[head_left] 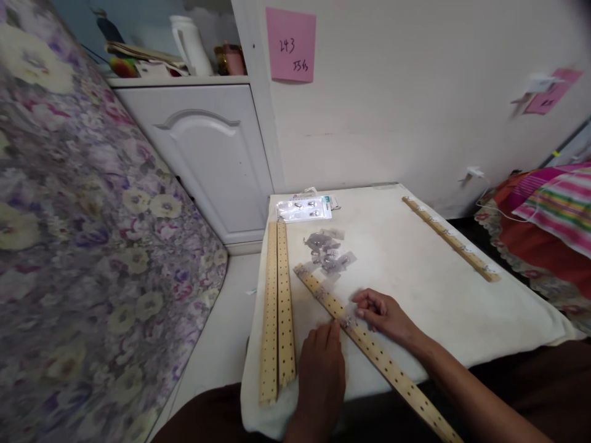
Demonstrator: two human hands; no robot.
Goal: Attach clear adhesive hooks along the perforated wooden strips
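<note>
A long wooden strip with rows of holes (376, 354) lies diagonally across the table's near side, small metal-and-clear hooks along its upper part. My left hand (322, 360) rests at its left edge, fingers together and bent, fingertips against the strip by one hook (348, 321); its thumb is hidden. On the other side, my right hand (376, 312) is closed, thumb and fingers curled near that same hook. A bit of clear plastic shows by its fingertips, but what they pinch is too small to name. Beyond lies a pile of small clear packets (329, 251) with metal parts.
Two more perforated strips (278, 307) lie side by side at the left. Another strip with hooks (447, 237) runs along the right edge. A blister pack (305, 209) sits at the back of the cloth-covered table (392, 246). A floral curtain (115, 215) hangs left.
</note>
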